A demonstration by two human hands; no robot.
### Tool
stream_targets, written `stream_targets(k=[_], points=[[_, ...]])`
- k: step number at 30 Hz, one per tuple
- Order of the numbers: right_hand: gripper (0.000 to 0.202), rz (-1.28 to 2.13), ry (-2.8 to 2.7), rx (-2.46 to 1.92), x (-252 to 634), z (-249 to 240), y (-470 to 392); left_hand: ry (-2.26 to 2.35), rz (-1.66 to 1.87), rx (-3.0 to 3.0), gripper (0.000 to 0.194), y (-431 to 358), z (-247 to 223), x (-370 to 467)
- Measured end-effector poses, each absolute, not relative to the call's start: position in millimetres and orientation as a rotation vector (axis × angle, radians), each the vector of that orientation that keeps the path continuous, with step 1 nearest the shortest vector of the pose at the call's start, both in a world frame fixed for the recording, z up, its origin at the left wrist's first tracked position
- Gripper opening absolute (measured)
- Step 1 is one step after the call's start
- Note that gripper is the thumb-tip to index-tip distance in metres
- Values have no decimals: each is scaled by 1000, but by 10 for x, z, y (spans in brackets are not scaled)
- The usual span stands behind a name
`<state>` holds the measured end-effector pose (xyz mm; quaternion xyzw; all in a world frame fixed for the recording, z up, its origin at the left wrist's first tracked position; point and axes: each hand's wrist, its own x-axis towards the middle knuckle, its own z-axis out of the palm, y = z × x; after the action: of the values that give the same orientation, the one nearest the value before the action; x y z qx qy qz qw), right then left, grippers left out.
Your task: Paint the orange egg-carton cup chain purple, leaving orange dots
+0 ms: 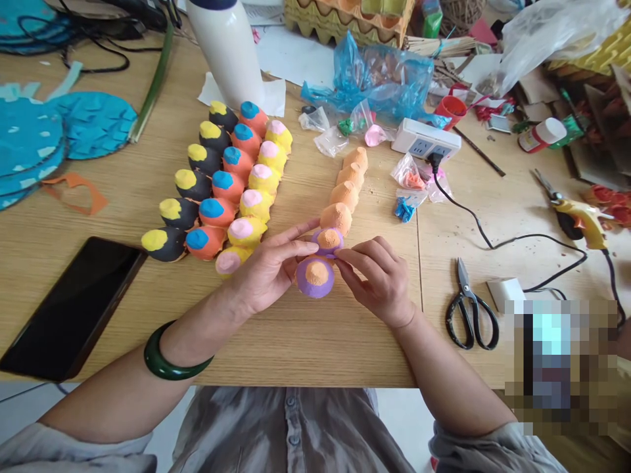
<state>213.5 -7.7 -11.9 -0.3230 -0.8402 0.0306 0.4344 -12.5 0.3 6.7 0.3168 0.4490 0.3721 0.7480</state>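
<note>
A row of egg-carton cups (344, 195) runs away from me, several cups light orange. Purple clay (314, 289) rings the nearest two, leaving their orange tips bare. My left hand (269, 266) grips the near end of this row from the left, thumb at the second cup. From the right, my right hand (378, 279) pinches a small purple piece of clay (331, 256) against that cup's edge. To the left stand three finished-looking rows: black cups (181, 213) with yellow tops, orange cups (227, 186) with blue tops, and yellow cups (255, 203) with pink tops.
A phone (73, 305) lies at left, scissors (470, 309) at right. Behind are a power strip (426, 138) with its cord, bagged clay (405, 209), a blue plastic bag (367, 82), a white bottle (227, 56) and egg trays (345, 23). A glue gun (582, 220) lies far right.
</note>
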Motion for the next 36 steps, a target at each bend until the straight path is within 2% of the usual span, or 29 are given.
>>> stream_targets(k=[10, 16, 27, 33, 36], points=[[33, -36, -2289, -742, 2239, -171, -98, 856, 721, 642, 20, -33, 103, -109], [27, -181, -2290, -731, 2220, -128, -59, 861, 708, 593, 26, -13, 103, -141], [26, -112, -2211, -644, 2164, -74, -67, 843, 644, 673, 15, 13, 142, -158], [51, 231, -2025, -670, 2100, -82, -85, 751, 697, 501, 18, 30, 318, -88], [41, 441, -1886, -765, 2077, -75, -120, 725, 723, 460, 16, 23, 361, -84]])
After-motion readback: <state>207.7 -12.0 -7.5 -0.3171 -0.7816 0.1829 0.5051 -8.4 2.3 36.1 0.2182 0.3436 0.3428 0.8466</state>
